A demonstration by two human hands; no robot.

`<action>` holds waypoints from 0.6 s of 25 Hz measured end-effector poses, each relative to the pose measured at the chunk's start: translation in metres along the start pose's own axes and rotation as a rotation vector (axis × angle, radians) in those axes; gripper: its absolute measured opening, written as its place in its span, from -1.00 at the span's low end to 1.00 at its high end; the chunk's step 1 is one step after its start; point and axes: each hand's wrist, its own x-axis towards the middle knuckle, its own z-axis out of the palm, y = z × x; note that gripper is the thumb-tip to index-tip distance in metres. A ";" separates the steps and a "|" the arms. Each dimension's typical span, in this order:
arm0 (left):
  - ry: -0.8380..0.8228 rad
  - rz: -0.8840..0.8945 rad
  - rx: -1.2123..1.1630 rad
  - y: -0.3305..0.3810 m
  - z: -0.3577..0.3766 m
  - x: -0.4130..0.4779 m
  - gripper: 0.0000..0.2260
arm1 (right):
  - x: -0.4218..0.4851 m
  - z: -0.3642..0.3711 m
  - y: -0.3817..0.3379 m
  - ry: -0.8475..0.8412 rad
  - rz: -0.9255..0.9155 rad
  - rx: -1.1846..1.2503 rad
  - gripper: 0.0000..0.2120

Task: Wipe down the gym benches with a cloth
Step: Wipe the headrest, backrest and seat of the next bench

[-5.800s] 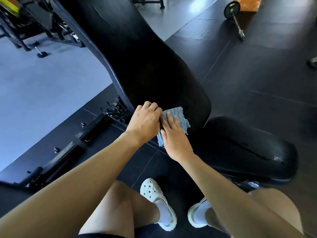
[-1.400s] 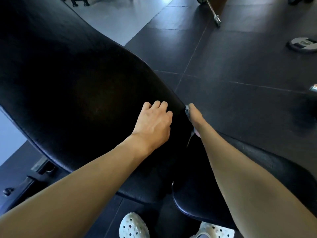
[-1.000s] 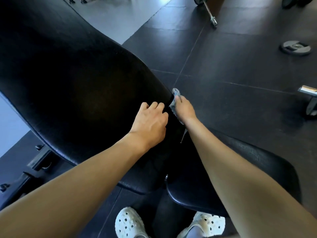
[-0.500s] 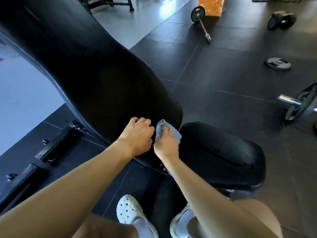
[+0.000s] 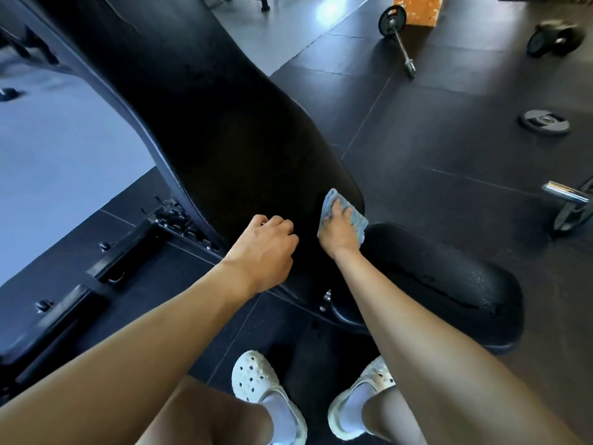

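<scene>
A black padded bench backrest (image 5: 205, 123) slopes from the top left down to the middle, and its seat pad (image 5: 449, 274) lies to the right. My right hand (image 5: 340, 231) presses a blue cloth (image 5: 330, 200) flat against the backrest's lower right end, just above the gap to the seat. Left of it, my left hand (image 5: 266, 248) rests on the backrest's lower edge with its fingers curled under; nothing shows in it.
The bench's black steel frame (image 5: 128, 252) runs along the floor at the left. On the dark rubber floor lie a barbell (image 5: 398, 43), a weight plate (image 5: 544, 122), a chrome bar end (image 5: 566, 192) and an orange box (image 5: 417, 8). My white clogs (image 5: 263, 399) stand below.
My right hand has slid the cloth up and to the right across the backrest's lower end. My left hand stays at the lower edge. The view has shifted a little.
</scene>
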 end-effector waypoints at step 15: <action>0.055 -0.057 -0.047 0.001 -0.009 -0.069 -0.79 | -0.108 0.024 -0.027 -0.009 -0.082 0.009 -0.32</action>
